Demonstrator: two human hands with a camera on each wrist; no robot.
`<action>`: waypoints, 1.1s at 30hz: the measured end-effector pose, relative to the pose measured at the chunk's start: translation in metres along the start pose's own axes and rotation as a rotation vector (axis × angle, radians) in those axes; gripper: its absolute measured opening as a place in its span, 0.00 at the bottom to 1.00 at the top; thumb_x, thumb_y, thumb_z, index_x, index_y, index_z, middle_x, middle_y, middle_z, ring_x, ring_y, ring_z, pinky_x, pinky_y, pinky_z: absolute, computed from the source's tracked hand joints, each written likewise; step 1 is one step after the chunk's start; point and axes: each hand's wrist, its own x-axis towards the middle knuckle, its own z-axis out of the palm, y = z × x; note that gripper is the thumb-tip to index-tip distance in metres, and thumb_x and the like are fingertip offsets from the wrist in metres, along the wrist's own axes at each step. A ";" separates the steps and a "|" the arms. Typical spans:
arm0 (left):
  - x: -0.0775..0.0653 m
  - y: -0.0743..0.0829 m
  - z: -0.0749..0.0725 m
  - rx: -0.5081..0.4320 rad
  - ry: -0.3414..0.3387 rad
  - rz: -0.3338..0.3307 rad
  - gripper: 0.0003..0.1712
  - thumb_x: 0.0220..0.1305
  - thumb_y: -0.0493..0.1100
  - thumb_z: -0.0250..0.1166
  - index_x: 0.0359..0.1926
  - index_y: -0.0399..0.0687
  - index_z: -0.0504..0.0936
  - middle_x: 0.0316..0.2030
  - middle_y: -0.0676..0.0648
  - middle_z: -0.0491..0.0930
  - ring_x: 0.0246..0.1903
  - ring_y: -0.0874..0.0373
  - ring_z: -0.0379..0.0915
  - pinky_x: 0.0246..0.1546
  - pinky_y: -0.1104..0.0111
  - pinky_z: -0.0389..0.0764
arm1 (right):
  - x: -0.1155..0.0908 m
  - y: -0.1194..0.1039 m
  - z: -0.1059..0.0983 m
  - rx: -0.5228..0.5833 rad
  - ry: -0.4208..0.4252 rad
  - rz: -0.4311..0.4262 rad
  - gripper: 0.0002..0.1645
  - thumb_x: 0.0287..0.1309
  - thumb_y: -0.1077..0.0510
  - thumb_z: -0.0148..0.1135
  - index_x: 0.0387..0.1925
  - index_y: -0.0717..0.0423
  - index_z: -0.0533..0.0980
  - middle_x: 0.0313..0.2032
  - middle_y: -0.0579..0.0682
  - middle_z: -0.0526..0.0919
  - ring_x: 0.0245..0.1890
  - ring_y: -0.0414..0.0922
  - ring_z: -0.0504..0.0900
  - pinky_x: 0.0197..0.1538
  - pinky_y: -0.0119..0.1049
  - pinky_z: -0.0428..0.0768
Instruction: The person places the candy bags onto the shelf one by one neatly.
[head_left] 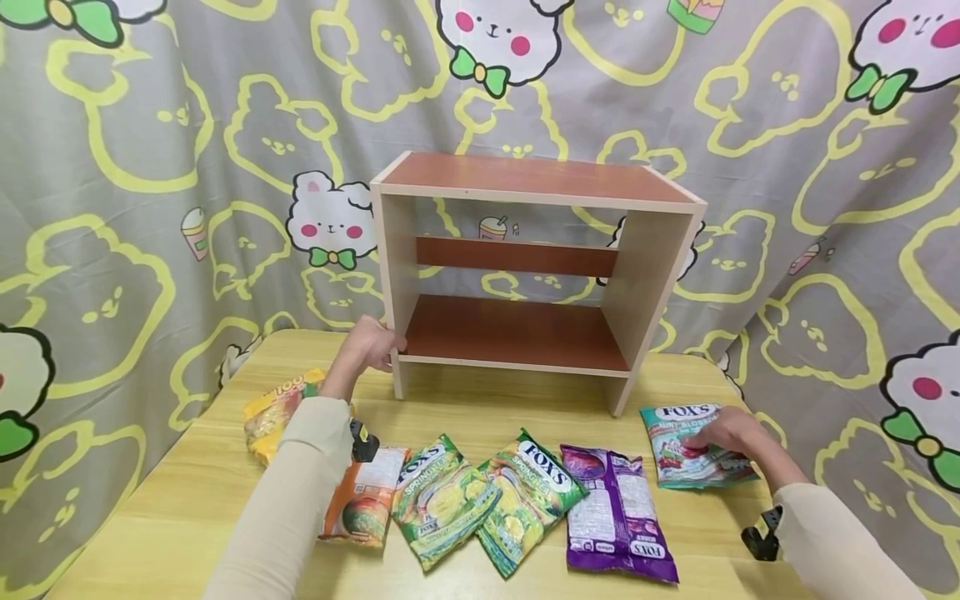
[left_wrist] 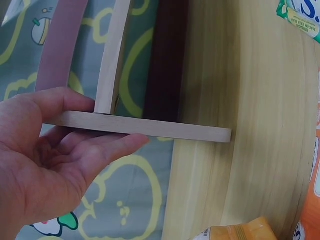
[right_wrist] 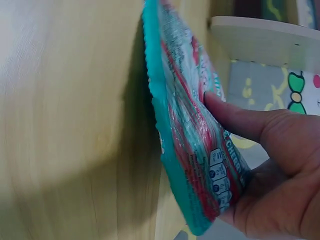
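A small wooden shelf (head_left: 517, 333) with red-brown boards stands at the back of the table. My left hand (head_left: 371, 342) grips the front edge of its left side panel (left_wrist: 150, 126), thumb on one face and fingers on the other. At the right, my right hand (head_left: 731, 433) holds a teal Fox's candy bag (head_left: 675, 462), with the thumb across its front. In the right wrist view the bag (right_wrist: 195, 135) is tilted, its crimped edge toward the table and the fingers hidden behind it.
Along the table's front lie an orange bag (head_left: 367, 500), two green Fox's bags (head_left: 442, 504) (head_left: 521, 500) and a purple Fox's bag (head_left: 615, 517). A yellow bag (head_left: 273, 417) sits at the left, partly behind the left arm. A patterned curtain (head_left: 247, 167) hangs behind the table (head_left: 180, 492).
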 end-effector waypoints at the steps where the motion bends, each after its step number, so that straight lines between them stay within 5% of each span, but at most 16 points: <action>1: 0.000 0.000 0.000 0.002 -0.003 0.004 0.05 0.59 0.35 0.63 0.33 0.35 0.77 0.29 0.46 0.72 0.19 0.58 0.68 0.41 0.57 0.90 | 0.000 0.001 -0.001 0.020 0.002 -0.007 0.54 0.53 0.39 0.73 0.54 0.86 0.65 0.42 0.71 0.76 0.39 0.57 0.76 0.43 0.47 0.80; 10: 0.000 -0.001 0.000 0.000 -0.003 0.009 0.05 0.59 0.35 0.63 0.31 0.36 0.76 0.28 0.46 0.72 0.20 0.58 0.69 0.40 0.57 0.90 | -0.009 0.003 -0.012 0.232 -0.023 -0.075 0.22 0.58 0.51 0.67 0.38 0.69 0.75 0.29 0.54 0.76 0.28 0.45 0.77 0.31 0.37 0.77; 21: -0.002 -0.001 0.000 -0.004 -0.003 0.007 0.05 0.58 0.34 0.63 0.33 0.34 0.77 0.31 0.45 0.72 0.21 0.57 0.70 0.40 0.57 0.90 | -0.020 -0.012 -0.027 0.313 -0.029 -0.153 0.26 0.65 0.54 0.62 0.49 0.78 0.74 0.26 0.51 0.82 0.26 0.42 0.82 0.31 0.38 0.85; 33: 0.001 -0.003 0.000 -0.011 -0.004 0.005 0.08 0.60 0.35 0.63 0.38 0.33 0.77 0.43 0.39 0.77 0.21 0.57 0.73 0.39 0.59 0.90 | -0.026 -0.028 -0.031 0.205 0.030 -0.235 0.19 0.64 0.55 0.63 0.41 0.72 0.80 0.23 0.49 0.80 0.25 0.42 0.80 0.29 0.38 0.85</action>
